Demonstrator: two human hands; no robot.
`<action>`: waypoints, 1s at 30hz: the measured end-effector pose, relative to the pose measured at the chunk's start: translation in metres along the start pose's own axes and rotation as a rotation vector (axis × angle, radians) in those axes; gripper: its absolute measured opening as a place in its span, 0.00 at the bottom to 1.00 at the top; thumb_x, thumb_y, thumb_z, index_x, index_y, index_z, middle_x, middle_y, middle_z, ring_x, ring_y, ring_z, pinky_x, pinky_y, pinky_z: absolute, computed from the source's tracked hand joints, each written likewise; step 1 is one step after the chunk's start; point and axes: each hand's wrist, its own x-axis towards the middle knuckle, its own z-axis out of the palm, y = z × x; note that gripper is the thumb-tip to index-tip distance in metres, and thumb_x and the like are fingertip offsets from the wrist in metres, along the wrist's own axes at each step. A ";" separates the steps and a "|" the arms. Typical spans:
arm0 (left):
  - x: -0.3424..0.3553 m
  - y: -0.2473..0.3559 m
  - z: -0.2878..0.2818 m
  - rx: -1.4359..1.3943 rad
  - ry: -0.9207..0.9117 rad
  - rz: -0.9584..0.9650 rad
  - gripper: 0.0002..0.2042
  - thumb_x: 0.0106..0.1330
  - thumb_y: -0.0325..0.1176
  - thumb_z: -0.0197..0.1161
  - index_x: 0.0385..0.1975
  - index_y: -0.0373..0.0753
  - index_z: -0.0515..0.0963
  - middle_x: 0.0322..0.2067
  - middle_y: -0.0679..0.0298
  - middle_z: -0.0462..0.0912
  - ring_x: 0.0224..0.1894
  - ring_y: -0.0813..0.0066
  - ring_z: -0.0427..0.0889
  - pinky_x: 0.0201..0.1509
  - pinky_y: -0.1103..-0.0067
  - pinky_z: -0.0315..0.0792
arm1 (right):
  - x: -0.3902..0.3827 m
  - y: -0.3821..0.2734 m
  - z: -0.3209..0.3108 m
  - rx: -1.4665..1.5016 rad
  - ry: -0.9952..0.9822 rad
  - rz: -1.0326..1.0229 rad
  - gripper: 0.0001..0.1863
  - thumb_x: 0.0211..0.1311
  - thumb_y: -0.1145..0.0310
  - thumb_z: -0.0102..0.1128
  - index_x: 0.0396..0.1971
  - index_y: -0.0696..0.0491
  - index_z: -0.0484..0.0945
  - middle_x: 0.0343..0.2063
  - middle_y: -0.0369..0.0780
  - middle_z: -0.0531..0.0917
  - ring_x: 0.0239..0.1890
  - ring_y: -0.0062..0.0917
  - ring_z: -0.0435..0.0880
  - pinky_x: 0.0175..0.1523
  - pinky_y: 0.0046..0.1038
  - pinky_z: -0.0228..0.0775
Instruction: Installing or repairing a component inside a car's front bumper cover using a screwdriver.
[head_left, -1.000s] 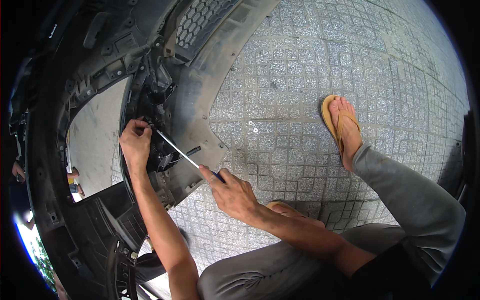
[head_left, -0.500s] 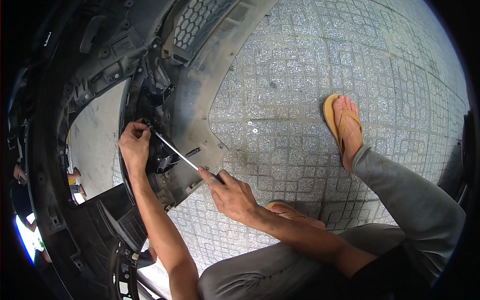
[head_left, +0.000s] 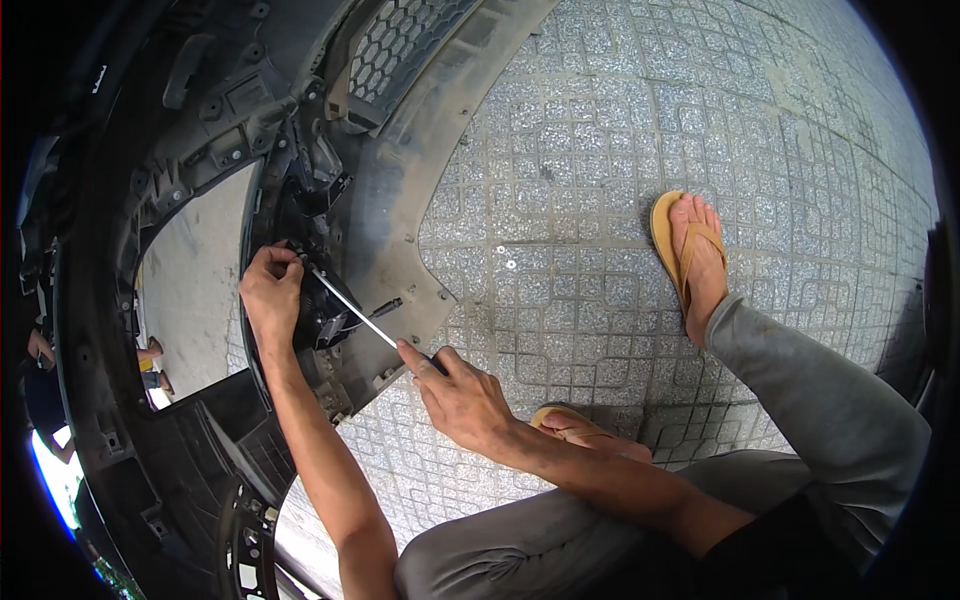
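Observation:
My right hand (head_left: 462, 398) is closed around the dark handle of a screwdriver (head_left: 356, 308), index finger along its start. The long silver shaft slants up and left, its tip at a black part inside a large black car bumper (head_left: 388, 190). At that tip, my left hand (head_left: 270, 295) pinches with thumb and fingertips; what lies between them is too small and shaded to make out. Just below the shaft are a dark rounded lamp-like piece (head_left: 325, 318) and a short black cable plug (head_left: 386, 306).
Two small pale washers (head_left: 511, 265) lie on the patterned tile floor (head_left: 570, 150). A honeycomb grille (head_left: 400, 45) sits higher on the bumper. My sandalled foot (head_left: 695, 245) stands at the right. Another person's foot (head_left: 150, 350) shows through the bumper's opening.
My right hand's fingers have shifted slightly on the screwdriver handle. The left hand keeps its pinch at the same spot, and the whole view has moved very slightly.

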 end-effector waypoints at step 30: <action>0.002 -0.005 0.000 0.031 -0.008 0.011 0.06 0.60 0.23 0.66 0.35 0.31 0.82 0.42 0.58 0.89 0.27 0.77 0.81 0.38 0.78 0.76 | 0.004 0.008 -0.002 0.079 0.042 -0.006 0.30 0.69 0.70 0.60 0.70 0.44 0.68 0.32 0.41 0.74 0.21 0.35 0.79 0.24 0.37 0.76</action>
